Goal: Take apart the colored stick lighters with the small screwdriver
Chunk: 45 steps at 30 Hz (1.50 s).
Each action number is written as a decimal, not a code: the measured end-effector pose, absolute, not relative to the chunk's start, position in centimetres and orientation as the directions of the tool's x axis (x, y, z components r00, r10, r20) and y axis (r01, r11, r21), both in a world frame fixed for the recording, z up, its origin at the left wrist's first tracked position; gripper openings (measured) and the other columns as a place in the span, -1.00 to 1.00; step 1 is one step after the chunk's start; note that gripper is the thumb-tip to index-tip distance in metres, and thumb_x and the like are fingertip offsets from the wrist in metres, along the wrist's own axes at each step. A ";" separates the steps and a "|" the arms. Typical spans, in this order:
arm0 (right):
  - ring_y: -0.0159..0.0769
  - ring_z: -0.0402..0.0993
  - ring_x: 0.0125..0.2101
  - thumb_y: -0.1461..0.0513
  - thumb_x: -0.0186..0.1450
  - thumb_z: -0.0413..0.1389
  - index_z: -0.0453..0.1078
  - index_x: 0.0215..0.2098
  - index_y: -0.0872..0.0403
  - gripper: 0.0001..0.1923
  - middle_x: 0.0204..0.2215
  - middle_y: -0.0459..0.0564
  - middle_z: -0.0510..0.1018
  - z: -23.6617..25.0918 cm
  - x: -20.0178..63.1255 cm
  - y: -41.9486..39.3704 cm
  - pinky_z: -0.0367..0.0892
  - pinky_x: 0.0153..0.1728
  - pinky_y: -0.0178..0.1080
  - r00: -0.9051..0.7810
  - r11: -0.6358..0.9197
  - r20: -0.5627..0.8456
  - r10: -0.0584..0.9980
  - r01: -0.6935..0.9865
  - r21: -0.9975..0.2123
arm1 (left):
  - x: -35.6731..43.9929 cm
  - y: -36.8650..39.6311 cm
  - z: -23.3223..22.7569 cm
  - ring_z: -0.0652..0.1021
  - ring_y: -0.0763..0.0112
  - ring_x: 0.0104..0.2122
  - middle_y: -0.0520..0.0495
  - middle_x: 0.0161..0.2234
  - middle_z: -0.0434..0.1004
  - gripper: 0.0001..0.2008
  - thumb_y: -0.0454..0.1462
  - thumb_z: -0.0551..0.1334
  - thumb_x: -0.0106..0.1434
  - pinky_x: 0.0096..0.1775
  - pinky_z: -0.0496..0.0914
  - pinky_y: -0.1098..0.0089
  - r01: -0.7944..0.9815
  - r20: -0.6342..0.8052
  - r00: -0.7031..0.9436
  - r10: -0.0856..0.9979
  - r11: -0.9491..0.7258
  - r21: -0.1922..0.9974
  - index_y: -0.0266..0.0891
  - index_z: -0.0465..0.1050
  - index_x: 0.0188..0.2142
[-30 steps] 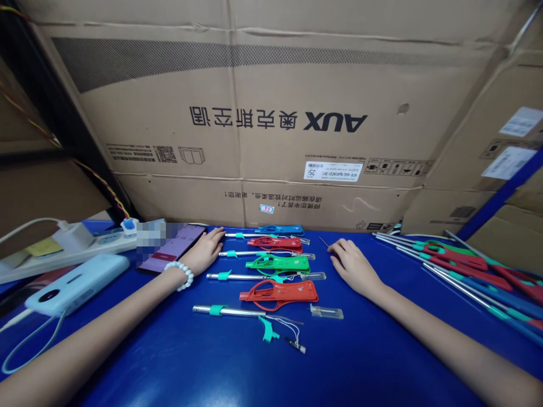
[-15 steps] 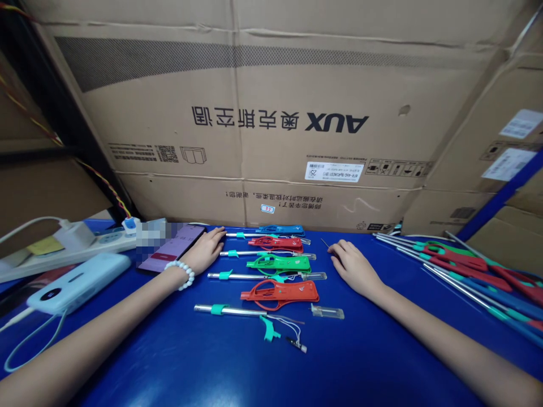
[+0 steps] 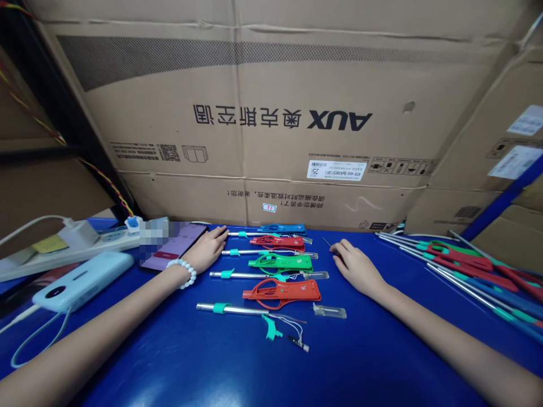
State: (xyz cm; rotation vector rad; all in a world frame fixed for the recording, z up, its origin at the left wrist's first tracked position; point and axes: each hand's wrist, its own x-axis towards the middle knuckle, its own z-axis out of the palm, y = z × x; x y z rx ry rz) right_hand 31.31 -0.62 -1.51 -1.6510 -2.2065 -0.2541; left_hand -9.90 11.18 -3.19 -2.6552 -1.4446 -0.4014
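My left hand (image 3: 209, 249) lies flat on the blue table, fingers stretched out beside the end of the farthest metal tube (image 3: 235, 234). My right hand (image 3: 356, 265) rests with curled fingers, a thin metal rod (image 3: 326, 242) poking out from beneath them. Between the hands are rows of long-nosed lighter parts. A blue handle shell (image 3: 283, 229) is farthest, then a red one (image 3: 278, 243), a green one (image 3: 280, 263) and an orange-red one (image 3: 282, 291). The nearest tube (image 3: 233, 309) has a loose green trigger (image 3: 270, 328), wires with an igniter (image 3: 298, 342) and a clear tank (image 3: 330, 311) near it.
A phone (image 3: 176, 246) lies by my left wrist. Farther left are a light-blue power bank (image 3: 82, 282) with a cable and a white power strip (image 3: 106, 243). Several lighters (image 3: 470, 271) are piled at the right. A cardboard box (image 3: 263, 73) stands behind the table.
Both hands and the lighter parts keep their places. Only the camera view has shifted very slightly.
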 end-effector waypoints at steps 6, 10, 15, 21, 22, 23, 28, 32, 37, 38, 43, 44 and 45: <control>-0.20 0.44 -0.30 0.30 0.32 -0.13 0.30 -0.21 0.06 -0.81 -0.25 0.04 0.41 -1.5 31.2 -0.7 0.33 -0.24 -0.17 -0.240 0.294 0.396 0.886 0.952 -0.082 | -9.7 11.0 -3.0 0.23 0.07 0.19 -0.28 0.22 0.16 -0.52 -0.20 -0.14 0.35 0.18 0.15 0.05 0.837 0.261 0.526 0.809 -0.548 0.011 -0.37 0.23 0.15; -0.22 0.45 -0.31 0.30 0.31 -0.11 0.31 -0.22 0.04 -0.81 -0.26 0.02 0.41 -1.4 31.3 -0.7 0.34 -0.26 -0.19 -0.245 0.303 0.407 0.880 0.949 -0.083 | -9.6 10.8 -2.9 0.24 0.08 0.19 -0.27 0.21 0.19 -0.53 -0.20 -0.13 0.35 0.17 0.17 0.07 0.842 0.264 0.522 0.811 -0.540 -0.004 -0.35 0.24 0.15; -0.22 0.45 -0.31 0.30 0.31 -0.12 0.31 -0.21 0.04 -0.82 -0.25 0.03 0.41 -1.5 31.3 -0.6 0.34 -0.25 -0.19 -0.246 0.302 0.407 0.880 0.950 -0.079 | -9.4 10.8 -3.0 0.25 0.07 0.18 -0.28 0.20 0.20 -0.54 -0.23 -0.12 0.34 0.15 0.18 0.05 0.848 0.267 0.513 0.816 -0.529 -0.014 -0.35 0.24 0.15; -0.20 0.44 -0.30 0.29 0.33 -0.14 0.28 -0.20 0.05 -0.82 -0.25 0.04 0.40 -1.5 31.3 -0.6 0.34 -0.23 -0.17 -0.245 0.298 0.390 0.888 0.951 -0.079 | -9.5 10.9 -3.2 0.24 0.06 0.19 -0.27 0.20 0.19 -0.55 -0.23 -0.11 0.34 0.16 0.16 0.05 0.848 0.265 0.515 0.816 -0.529 -0.020 -0.33 0.25 0.14; -0.20 0.44 -0.30 0.29 0.33 -0.14 0.28 -0.20 0.05 -0.82 -0.24 0.04 0.40 -1.5 31.3 -0.6 0.34 -0.23 -0.17 -0.245 0.298 0.389 0.888 0.951 -0.079 | -9.5 10.9 -3.2 0.24 0.06 0.19 -0.27 0.21 0.19 -0.55 -0.23 -0.11 0.34 0.16 0.17 0.05 0.848 0.265 0.515 0.815 -0.529 -0.021 -0.33 0.26 0.14; -0.21 0.44 -0.29 0.29 0.33 -0.14 0.28 -0.20 0.05 -0.82 -0.24 0.04 0.40 -1.5 31.2 -0.6 0.34 -0.23 -0.17 -0.246 0.298 0.388 0.888 0.951 -0.079 | -9.5 10.9 -3.2 0.24 0.05 0.19 -0.27 0.21 0.18 -0.55 -0.23 -0.10 0.34 0.16 0.17 0.05 0.848 0.266 0.515 0.815 -0.529 -0.022 -0.33 0.26 0.14; -0.19 0.45 -0.28 0.30 0.33 -0.14 0.29 -0.20 0.07 -0.81 -0.24 0.06 0.40 -1.4 31.2 -0.7 0.35 -0.23 -0.16 -0.245 0.297 0.384 0.890 0.951 -0.081 | -9.5 10.8 -3.0 0.26 0.06 0.18 -0.28 0.21 0.19 -0.54 -0.23 -0.12 0.34 0.15 0.19 0.08 0.850 0.273 0.512 0.815 -0.527 -0.021 -0.37 0.25 0.14; -0.20 0.45 -0.28 0.31 0.32 -0.14 0.30 -0.19 0.07 -0.80 -0.24 0.06 0.40 -1.3 31.1 -0.7 0.35 -0.23 -0.17 -0.242 0.294 0.382 0.892 0.952 -0.084 | -9.5 10.7 -2.8 0.27 0.11 0.17 -0.26 0.20 0.21 -0.53 -0.21 -0.12 0.34 0.16 0.20 0.11 0.850 0.278 0.511 0.814 -0.527 -0.018 -0.35 0.24 0.15; -0.20 0.44 -0.28 0.30 0.33 -0.13 0.29 -0.19 0.08 -0.81 -0.24 0.05 0.39 -1.4 31.2 -0.7 0.34 -0.22 -0.17 -0.237 0.289 0.373 0.897 0.953 -0.090 | -9.5 10.5 -2.6 0.28 0.11 0.17 -0.28 0.20 0.19 -0.52 -0.20 -0.13 0.35 0.15 0.21 0.10 0.847 0.276 0.514 0.812 -0.532 -0.014 -0.38 0.23 0.15; -0.20 0.44 -0.28 0.30 0.33 -0.13 0.29 -0.19 0.08 -0.81 -0.24 0.05 0.39 -1.4 31.2 -0.7 0.34 -0.22 -0.17 -0.236 0.289 0.372 0.898 0.953 -0.092 | -9.5 10.5 -2.6 0.28 0.12 0.17 -0.27 0.20 0.20 -0.52 -0.21 -0.13 0.35 0.15 0.20 0.10 0.847 0.275 0.514 0.812 -0.531 -0.014 -0.38 0.23 0.15; -0.19 0.44 -0.27 0.30 0.33 -0.13 0.30 -0.19 0.08 -0.81 -0.24 0.06 0.39 -1.4 31.2 -0.7 0.35 -0.21 -0.17 -0.232 0.287 0.374 0.898 0.953 -0.097 | -9.5 10.5 -2.5 0.29 0.10 0.16 -0.29 0.20 0.19 -0.52 -0.21 -0.13 0.35 0.16 0.20 0.08 0.848 0.269 0.513 0.815 -0.529 -0.013 -0.41 0.23 0.15; -0.19 0.44 -0.27 0.30 0.33 -0.12 0.30 -0.19 0.08 -0.81 -0.24 0.06 0.39 -1.5 31.2 -0.7 0.35 -0.21 -0.17 -0.232 0.287 0.375 0.898 0.953 -0.098 | -9.5 10.5 -2.5 0.29 0.10 0.16 -0.29 0.20 0.19 -0.52 -0.21 -0.13 0.35 0.15 0.20 0.08 0.848 0.269 0.513 0.815 -0.529 -0.013 -0.40 0.23 0.15; -0.19 0.44 -0.27 0.30 0.33 -0.12 0.31 -0.19 0.08 -0.81 -0.24 0.06 0.39 -1.5 31.2 -0.6 0.35 -0.21 -0.16 -0.231 0.286 0.375 0.898 0.953 -0.098 | -9.4 10.5 -2.5 0.29 0.10 0.16 -0.29 0.20 0.19 -0.52 -0.21 -0.13 0.35 0.15 0.20 0.08 0.848 0.270 0.512 0.815 -0.529 -0.012 -0.40 0.23 0.15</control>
